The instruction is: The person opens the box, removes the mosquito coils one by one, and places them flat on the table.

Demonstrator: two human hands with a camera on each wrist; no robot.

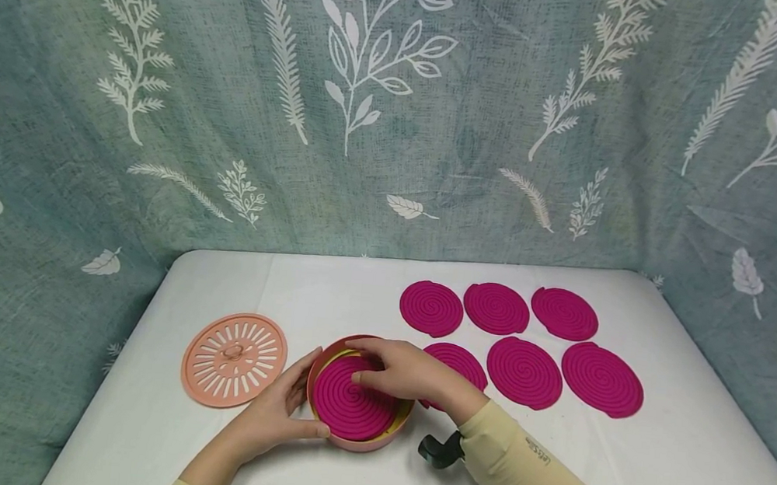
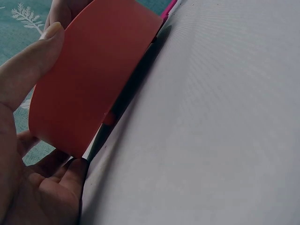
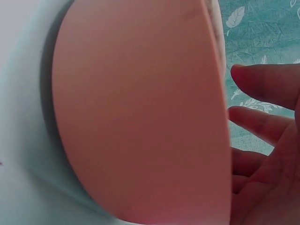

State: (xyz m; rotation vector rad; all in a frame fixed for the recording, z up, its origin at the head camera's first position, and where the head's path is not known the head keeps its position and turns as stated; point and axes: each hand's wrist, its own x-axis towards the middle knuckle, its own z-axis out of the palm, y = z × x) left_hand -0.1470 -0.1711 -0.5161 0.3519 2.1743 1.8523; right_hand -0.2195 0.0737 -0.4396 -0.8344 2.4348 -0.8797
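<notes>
A round pink mosquito coil box [image 1: 362, 444] stands on the table with a magenta mosquito coil [image 1: 351, 407] inside, ringed by a yellow inner edge. My left hand [image 1: 284, 408] grips the box from the left. In the left wrist view its thumb [image 2: 54, 35] is at the rim, with fingers curled by the base of the wall [image 2: 93, 75]. Over the box's far right part is my right hand [image 1: 393, 368], thumb above the coil's middle and fingers towards the far rim. In the right wrist view its thumb and fingers are spread apart beyond the wall [image 3: 145, 112].
Several more magenta coils [image 1: 525, 373] lie flat in two rows to the right, one partly behind my right wrist. A pink slotted lid [image 1: 205, 393] with a small central loop lies left of the box. A leaf-patterned curtain [image 1: 363, 209] hangs behind the white table [image 1: 327, 291].
</notes>
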